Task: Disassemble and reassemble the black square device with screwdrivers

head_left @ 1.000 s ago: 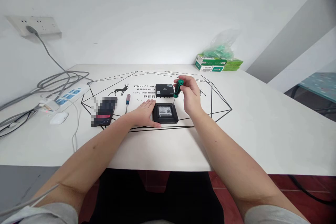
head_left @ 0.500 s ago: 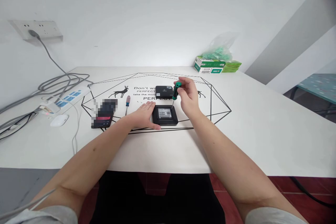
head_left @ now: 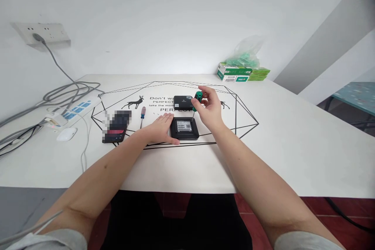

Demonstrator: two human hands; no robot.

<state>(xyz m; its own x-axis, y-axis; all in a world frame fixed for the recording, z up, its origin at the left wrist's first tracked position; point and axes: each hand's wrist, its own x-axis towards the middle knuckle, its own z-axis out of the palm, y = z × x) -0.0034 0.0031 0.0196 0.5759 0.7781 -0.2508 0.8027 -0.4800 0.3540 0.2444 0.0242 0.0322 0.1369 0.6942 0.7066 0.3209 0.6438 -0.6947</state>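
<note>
A shallow black square case (head_left: pixel 194 134) lies on the table, with a white printed label and a square code inside it. My left hand (head_left: pixel 161 128) rests flat at its left side, fingers stretched and thumb along the front corner, touching the case. Above the case's back right corner, my right hand (head_left: pixel 211 110) grips a green and black screwdriver (head_left: pixel 199 95), held nearly upright. Its shaft reaches down to that corner; the tip is too small to make out. Just behind sits a black square cover (head_left: pixel 183 102), partly hidden by my right hand.
A second screwdriver (head_left: pixel 143 113) and a partly blurred phone (head_left: pixel 115 127) lie to the left. Farther left are a white earbud case (head_left: pixel 66 134), a power strip (head_left: pixel 77 111) and grey cables (head_left: pixel 70 89). Green and white boxes (head_left: pixel 234 73) under a plastic bag stand at the back right.
My right thumb and fingers have shifted around the screwdriver handle, the thumb now farther left across it. My left hand and the case have stayed in place.
</note>
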